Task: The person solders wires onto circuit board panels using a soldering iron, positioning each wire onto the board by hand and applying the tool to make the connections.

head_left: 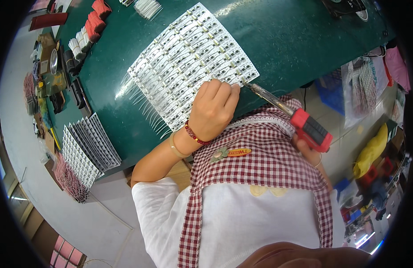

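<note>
We press our left hand (214,109) on the near edge of the white sheet of circuit strips (191,62), the grip curled shut, fingertips pinning the sheet to the green tabletop (282,40). Whether a thin wire is pinched under those fingers we cannot tell. Our right hand (310,149) closes its grip around the red handle of the soldering iron (286,114), whose metal tip meets the sheet's near right corner, just beside the left hand's fingers.

To do this joint well, we judge the sheet must stay flat and the tip steady on one pad, with the hot barrel kept off the knuckles close by. Thin white wires (148,114) fan from the sheet's left edge and could snag on a sliding wrist.

Left of the sheet lie further stacks of strips (88,145) at the tabletop's edge, and beyond them red and white wire bundles (88,31). The checked apron (260,161) crowds the near edge below the sheet.
</note>
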Available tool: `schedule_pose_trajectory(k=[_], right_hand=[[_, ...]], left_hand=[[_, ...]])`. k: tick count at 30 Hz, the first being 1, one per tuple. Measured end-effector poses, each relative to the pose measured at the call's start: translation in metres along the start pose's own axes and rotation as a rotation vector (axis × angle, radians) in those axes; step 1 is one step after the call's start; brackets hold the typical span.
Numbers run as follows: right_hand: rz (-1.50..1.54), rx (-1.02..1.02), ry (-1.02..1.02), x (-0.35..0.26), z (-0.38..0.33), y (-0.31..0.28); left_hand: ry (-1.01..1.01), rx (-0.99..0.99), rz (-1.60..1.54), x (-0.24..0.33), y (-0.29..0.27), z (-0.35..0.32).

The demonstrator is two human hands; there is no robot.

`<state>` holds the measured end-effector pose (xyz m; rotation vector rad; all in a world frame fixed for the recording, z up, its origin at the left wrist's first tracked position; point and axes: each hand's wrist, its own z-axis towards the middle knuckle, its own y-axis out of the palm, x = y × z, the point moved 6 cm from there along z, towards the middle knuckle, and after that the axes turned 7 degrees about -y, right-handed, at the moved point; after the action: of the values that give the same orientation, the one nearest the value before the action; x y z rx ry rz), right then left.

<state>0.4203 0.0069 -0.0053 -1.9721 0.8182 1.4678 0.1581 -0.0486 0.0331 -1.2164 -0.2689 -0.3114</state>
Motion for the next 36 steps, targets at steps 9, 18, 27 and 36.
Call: schedule_pose_trajectory(k=[9, 18, 27, 36], right_hand=[[-0.036, -0.031, -0.078, 0.001, 0.003, 0.001], [-0.049, -0.001, -0.076, 0.004, -0.004, -0.004], [0.078, 0.045, 0.011, 0.012, -0.009, -0.006], [0.170, 0.070, -0.193, -0.010, 0.012, -0.003]], left_hand=[[-0.009, 0.003, 0.003, 0.000, 0.002, 0.000], [-0.010, -0.001, 0.027, 0.000, 0.002, 0.000], [-0.270, 0.016, 0.072, -0.011, -0.026, 0.002], [-0.376, 0.046, 0.053, -0.030, -0.015, 0.017]])
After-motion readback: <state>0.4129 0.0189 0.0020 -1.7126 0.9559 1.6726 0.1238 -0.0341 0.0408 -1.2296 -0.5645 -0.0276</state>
